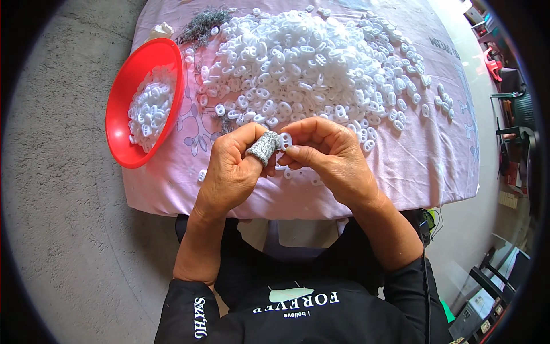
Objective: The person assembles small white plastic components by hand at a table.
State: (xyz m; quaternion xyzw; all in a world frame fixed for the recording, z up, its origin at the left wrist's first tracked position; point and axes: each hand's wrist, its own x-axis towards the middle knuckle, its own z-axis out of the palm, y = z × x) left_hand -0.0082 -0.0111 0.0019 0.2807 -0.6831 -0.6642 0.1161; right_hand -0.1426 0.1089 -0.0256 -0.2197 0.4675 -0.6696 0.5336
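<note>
Black shirt (349, 318) below, left hand (230, 166) and right hand (339, 159) pinch one white oval (286, 139) (two-holed), long axis fore-and-aft.

The top (344, 321) is black, with white lettering (326, 298) and a pale green print (291, 294) — the left thumb (250, 166) wears a speckled grey cover (264, 147).

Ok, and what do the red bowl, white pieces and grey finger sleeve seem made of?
Red bowl: probably smooth plastic, by its even colour. White pieces: likely smooth plastic, given repeated rounded shapes. Finger sleeve: perhaps matte knit, from its rough speckling.
</note>
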